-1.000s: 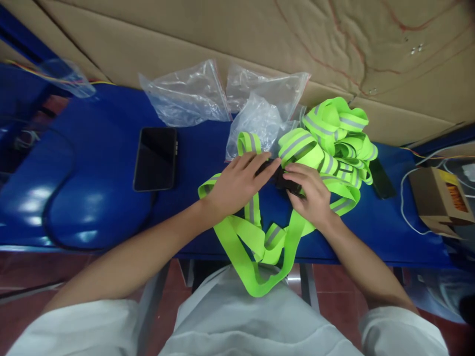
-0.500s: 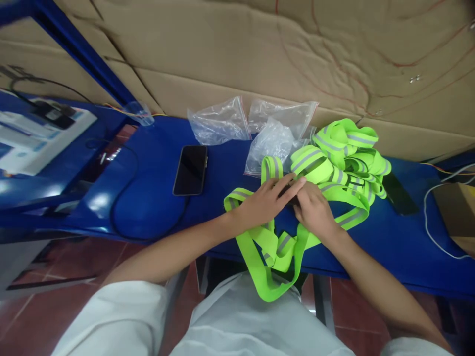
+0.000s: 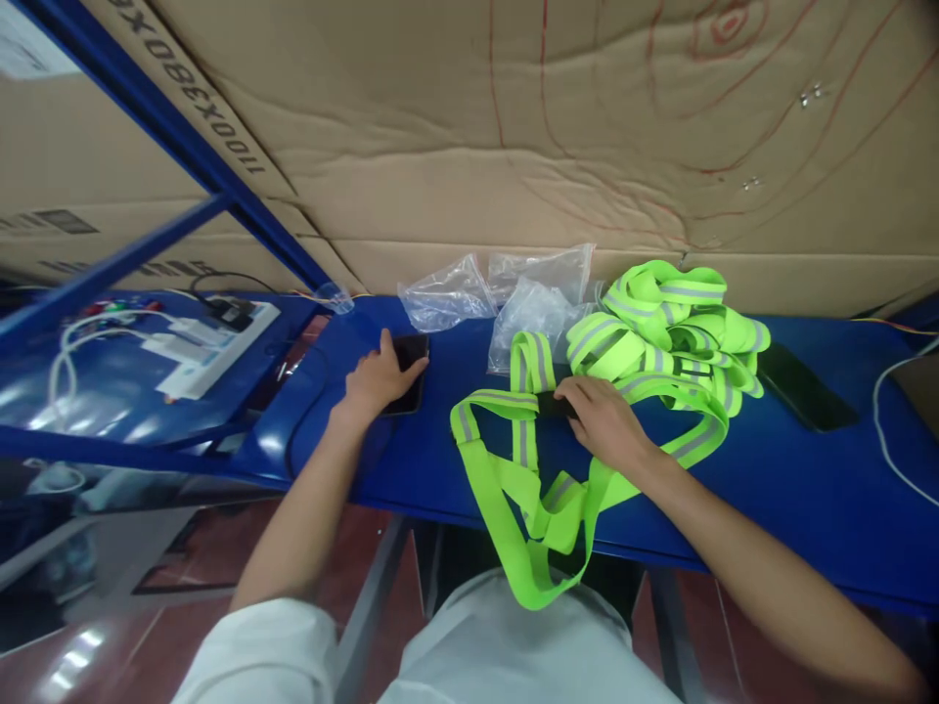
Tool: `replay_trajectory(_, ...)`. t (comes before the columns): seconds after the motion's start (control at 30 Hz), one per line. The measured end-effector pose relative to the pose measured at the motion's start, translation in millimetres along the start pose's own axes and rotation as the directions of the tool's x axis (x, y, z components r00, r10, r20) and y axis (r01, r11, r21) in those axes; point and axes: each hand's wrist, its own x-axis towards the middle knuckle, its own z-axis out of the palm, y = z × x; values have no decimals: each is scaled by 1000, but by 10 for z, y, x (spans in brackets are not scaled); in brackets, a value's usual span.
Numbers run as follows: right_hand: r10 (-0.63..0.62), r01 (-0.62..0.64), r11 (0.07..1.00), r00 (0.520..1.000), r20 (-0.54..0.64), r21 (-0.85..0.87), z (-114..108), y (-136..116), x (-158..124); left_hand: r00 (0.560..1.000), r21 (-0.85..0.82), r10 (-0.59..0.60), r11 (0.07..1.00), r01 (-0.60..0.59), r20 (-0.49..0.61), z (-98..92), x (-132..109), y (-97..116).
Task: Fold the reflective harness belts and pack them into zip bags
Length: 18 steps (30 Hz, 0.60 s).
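A neon-yellow reflective strap harness (image 3: 524, 460) lies on the blue table (image 3: 770, 479), its loops hanging over the front edge toward my lap. Behind it sits a heap of several more such straps (image 3: 664, 328). My right hand (image 3: 605, 422) rests on the harness, fingers curled down over a black buckle (image 3: 547, 403). My left hand (image 3: 378, 376) is stretched out to the left and lies on a black phone (image 3: 411, 352), thumb and fingers closed around its near end. Most of the phone is hidden under the hand.
Clear plastic bags (image 3: 447, 293) lie crumpled at the back against a cardboard wall (image 3: 514, 147). A second dark phone (image 3: 803, 393) lies right of the heap, near a white cable (image 3: 891, 420). A power strip (image 3: 212, 342) sits on the left table behind blue frame bars (image 3: 183, 147).
My left hand has left the buckle and moved left onto the black phone. My right hand stays on the buckle. My view has swung left and up.
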Motion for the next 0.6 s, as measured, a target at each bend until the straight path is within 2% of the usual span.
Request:
replay_trajectory(0.07,-3,3,1000,1000,7,5,1,-4,-1,1000,18,15,1000,-16,20,53,14,43)
replay_trajectory(0.2,5,-5,1000,1000,31,10,-7,-4,-2,998,52,23,998,-20,-60,118,-53,216)
replay_trajectory(0.3,7,-8,1000,999,49,7,-14,-11,-4,995,58,26,998,-21,-97,124,-86,256)
replay_trajectory(0.37,4,-4,1000,999,53,9,-18,-15,-8,995,50,37,998,-32,-94,121,-87,200)
replay_trajectory(0.47,5,-6,1000,998,58,22,-19,-10,-17,995,-23,65,997,-67,-72,150,-97,0)
replay_trajectory(0.53,6,-8,999,998,59,35,-16,1,-25,988,-108,128,985,-137,-85,202,-132,-172)
replay_trajectory(0.6,2,-5,999,998,57,48,-10,15,-34,966,-142,213,962,-234,-146,259,-190,-329)
